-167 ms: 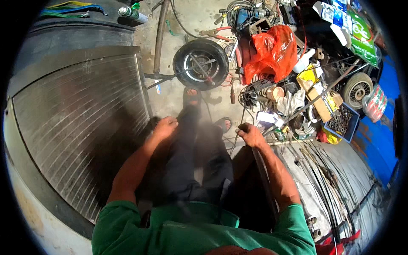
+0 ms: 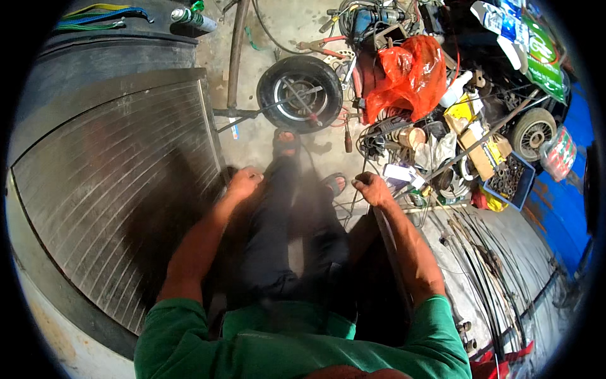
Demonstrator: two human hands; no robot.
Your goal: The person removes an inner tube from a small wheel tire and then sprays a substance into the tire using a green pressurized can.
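One ribbed panel point(image 2: 117, 202) sits beside the curled left hand point(image 2: 244, 183). Farther ahead on the floor point(image 2: 254, 138) lies a black-tyred wheel point(image 2: 291, 107), then nearer, the curled right hand point(image 2: 374, 189); whether either hand pinches anything, I cannot tell.

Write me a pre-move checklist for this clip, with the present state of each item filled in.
1. Left hand empty: cannot tell; it is curled, and nothing plainly shows in it.
2. Right hand empty: cannot tell; it is curled too, its grip too small to make out.
3. Wheel lying flat, face up: ok.
4. Wheel face unobstructed: not ok; a metal bar crosses it.
5. Toes covered: not ok; they show bare near the wheel.
6. Blue tray keeping its small metal parts together: ok; they lie heaped inside.
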